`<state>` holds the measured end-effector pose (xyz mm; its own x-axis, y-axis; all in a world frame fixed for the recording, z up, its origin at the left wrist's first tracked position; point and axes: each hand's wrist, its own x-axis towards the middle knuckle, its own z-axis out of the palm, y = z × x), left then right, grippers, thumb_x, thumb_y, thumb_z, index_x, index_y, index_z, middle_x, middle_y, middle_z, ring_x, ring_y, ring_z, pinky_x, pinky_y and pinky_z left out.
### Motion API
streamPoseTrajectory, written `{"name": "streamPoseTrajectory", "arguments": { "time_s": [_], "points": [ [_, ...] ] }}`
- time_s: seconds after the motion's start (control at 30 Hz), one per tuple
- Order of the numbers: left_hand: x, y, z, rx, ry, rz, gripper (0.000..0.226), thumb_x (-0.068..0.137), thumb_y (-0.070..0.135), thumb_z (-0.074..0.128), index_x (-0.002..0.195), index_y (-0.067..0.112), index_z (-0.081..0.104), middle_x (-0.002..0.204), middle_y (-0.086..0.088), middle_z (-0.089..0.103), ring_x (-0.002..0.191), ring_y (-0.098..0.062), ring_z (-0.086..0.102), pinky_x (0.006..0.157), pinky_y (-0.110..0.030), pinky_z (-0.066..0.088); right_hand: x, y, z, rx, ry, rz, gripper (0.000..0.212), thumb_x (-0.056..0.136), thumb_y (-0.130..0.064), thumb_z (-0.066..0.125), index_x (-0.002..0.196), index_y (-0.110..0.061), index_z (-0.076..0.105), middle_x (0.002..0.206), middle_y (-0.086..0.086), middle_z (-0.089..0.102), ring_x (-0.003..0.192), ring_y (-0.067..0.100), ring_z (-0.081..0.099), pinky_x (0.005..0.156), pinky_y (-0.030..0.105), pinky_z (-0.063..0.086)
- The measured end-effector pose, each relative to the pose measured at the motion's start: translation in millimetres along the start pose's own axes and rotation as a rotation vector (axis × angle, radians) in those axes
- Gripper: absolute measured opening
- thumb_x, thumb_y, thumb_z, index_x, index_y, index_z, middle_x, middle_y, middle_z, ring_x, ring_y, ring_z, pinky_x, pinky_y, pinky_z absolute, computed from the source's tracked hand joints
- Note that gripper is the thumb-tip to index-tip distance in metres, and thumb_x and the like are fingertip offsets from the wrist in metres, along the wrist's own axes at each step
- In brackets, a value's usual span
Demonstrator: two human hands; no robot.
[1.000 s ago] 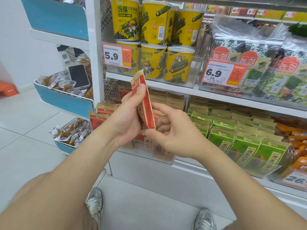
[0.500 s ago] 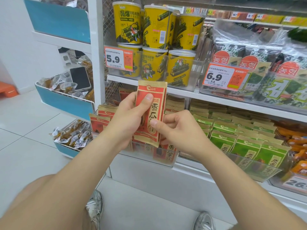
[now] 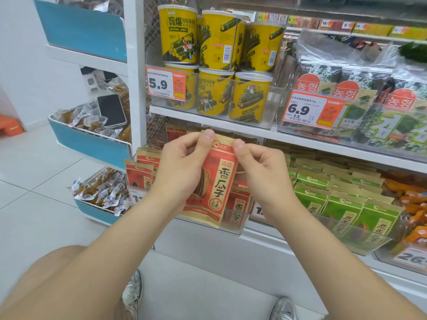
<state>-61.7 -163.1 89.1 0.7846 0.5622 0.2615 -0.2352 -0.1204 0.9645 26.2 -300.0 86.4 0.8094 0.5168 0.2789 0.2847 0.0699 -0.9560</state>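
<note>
Your left hand (image 3: 182, 167) pinches the red-and-gold paper seed packet (image 3: 213, 181) at its top edge | your right hand (image 3: 261, 167) pinches the same edge | packet upright, facing you, before the lower shelf's front edge (image 3: 323, 144)

Red-and-gold seed packet (image 3: 216, 181) upright, front facing camera, slightly tilted, pinched at top corners, before shelf's matching packets
</note>
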Motion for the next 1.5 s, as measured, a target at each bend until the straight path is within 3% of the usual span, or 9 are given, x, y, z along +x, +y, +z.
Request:
{"name": "streamPoseTrajectory", "arguments": {
  "time_s": [0.07, 0.2, 0.33, 0.47, 0.67, 0.87, 1.07, 1.17, 1.5],
  "points": [
    [-4, -1, 8, -0.034, 0.074, 0.001, 0.049, 0.112, 0.046, 0.049, 0.104, 0.006, 0.076, 0.093, -0.014, 0.081, 0.086, -0.028, 0.080, 0.075, -0.041, 0.064, 1, 0, 0, 0.037, 0.015, 0.044, 0.044, 0.111, -0.034, 0.058, 0.088, -0.002, 0.079, 0.088, 0.014, 0.081, 0.085, 0.032, 0.078, 0.087, 0.047, 0.062],
    [-8, -2, 18, -0.145, 0.112, -0.061, 0.055, 0.114, 0.049, 0.041, 0.108, 0.007, 0.075, 0.097, -0.014, 0.081, 0.092, -0.030, 0.081, 0.085, -0.048, 0.066, 1, -4, 6, 0.261, 0.017, 0.139, 0.038, 0.110, -0.028, 0.059, 0.088, -0.007, 0.081, 0.083, 0.013, 0.079, 0.072, 0.021, 0.075, 0.068, 0.028, 0.058],
    [-6, -2, 17, -0.219, 0.114, -0.119, 0.052, 0.113, 0.048, 0.044, 0.107, 0.008, 0.076, 0.098, -0.018, 0.081, 0.093, -0.034, 0.080, 0.088, -0.051, 0.065, 0, -3, 7, 0.298, 0.011, 0.191, 0.041, 0.109, -0.033, 0.060, 0.097, 0.001, 0.079, 0.085, 0.016, 0.079, 0.075, 0.025, 0.075, 0.075, 0.035, 0.057],
    [-3, -1, 12, -0.247, 0.129, -0.138, 0.050, 0.112, 0.050, 0.046, 0.104, 0.013, 0.079, 0.098, -0.015, 0.082, 0.091, -0.029, 0.080, 0.085, -0.046, 0.066, -3, -2, 5, 0.040, -0.016, 0.007, 0.041, 0.106, -0.039, 0.065, 0.091, -0.006, 0.081, 0.087, 0.013, 0.081, 0.079, 0.028, 0.075, 0.079, 0.054, 0.061],
    [7, 2, 2, -0.367, 0.289, -0.254, 0.049, 0.112, 0.052, 0.045, 0.098, 0.016, 0.075, 0.086, -0.009, 0.081, 0.077, -0.023, 0.080, 0.066, -0.038, 0.068, -7, 9, 3, -0.615, -0.166, -0.258, 0.063, 0.108, -0.056, 0.049, 0.065, -0.014, 0.066, 0.058, -0.001, 0.069, 0.053, 0.021, 0.063, 0.055, 0.040, 0.050],
    [8, 0, -4, -0.036, -0.084, -0.071, 0.037, 0.114, 0.040, 0.048, 0.119, 0.013, 0.073, 0.106, -0.007, 0.082, 0.097, -0.027, 0.080, 0.082, -0.044, 0.065, -2, 3, 1, -0.653, 0.186, -0.347, 0.065, 0.112, -0.037, 0.049, 0.051, -0.021, 0.034, 0.041, -0.005, 0.036, 0.048, 0.022, 0.039, 0.053, 0.038, 0.028],
    [0, 1, 1, 0.126, -0.126, 0.005, 0.032, 0.108, 0.043, 0.058, 0.118, 0.017, 0.071, 0.088, -0.006, 0.082, 0.069, -0.030, 0.077, 0.042, -0.031, 0.055, 0, 3, -2, -0.419, 0.149, -0.117, 0.049, 0.114, -0.041, 0.048, 0.074, -0.020, 0.067, 0.059, -0.017, 0.066, 0.052, 0.003, 0.059, 0.052, 0.023, 0.042],
    [1, 2, 1, 0.101, -0.074, -0.013, 0.033, 0.108, 0.045, 0.058, 0.117, 0.017, 0.072, 0.081, -0.004, 0.080, 0.058, -0.016, 0.071, 0.039, -0.024, 0.048, -6, -2, 6, -0.184, 0.014, 0.007, 0.033, 0.111, -0.044, 0.051, 0.109, -0.019, 0.072, 0.076, -0.007, 0.076, 0.061, 0.007, 0.070, 0.048, 0.025, 0.052],
    [0, 4, 4, -0.093, -0.098, -0.132, 0.049, 0.103, 0.054, 0.057, 0.114, 0.009, 0.074, 0.074, -0.003, 0.072, 0.044, -0.008, 0.056, 0.037, -0.018, 0.037, -3, -3, 5, 0.156, -0.092, 0.141, 0.039, 0.110, -0.048, 0.053, 0.121, -0.017, 0.074, 0.089, 0.009, 0.075, 0.056, 0.016, 0.051, 0.042, 0.024, 0.035]
  ]
}}
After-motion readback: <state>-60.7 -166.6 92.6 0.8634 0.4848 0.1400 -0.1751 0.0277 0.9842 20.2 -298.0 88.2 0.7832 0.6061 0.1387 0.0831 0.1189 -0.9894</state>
